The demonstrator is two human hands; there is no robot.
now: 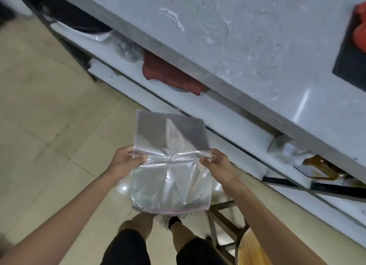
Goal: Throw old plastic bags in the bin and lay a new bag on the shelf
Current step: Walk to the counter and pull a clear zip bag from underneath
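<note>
Head view: clear zip bag [170, 165] held in mid-air over the floor, near the white shelf [198, 106] below the bench [247, 46]. Left hand [124, 161] and right hand [219, 165] each have their fingers pinching one side edge at a crease across the bag. Likely risk: slack, slippery film could slide from either pinch, or crumple when laid on the shelf beside the red cloth [170, 76].

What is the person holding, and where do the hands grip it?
A clear plastic bag, pinched at its side edges about mid-height: left hand on its left edge, right hand on its right.
</note>
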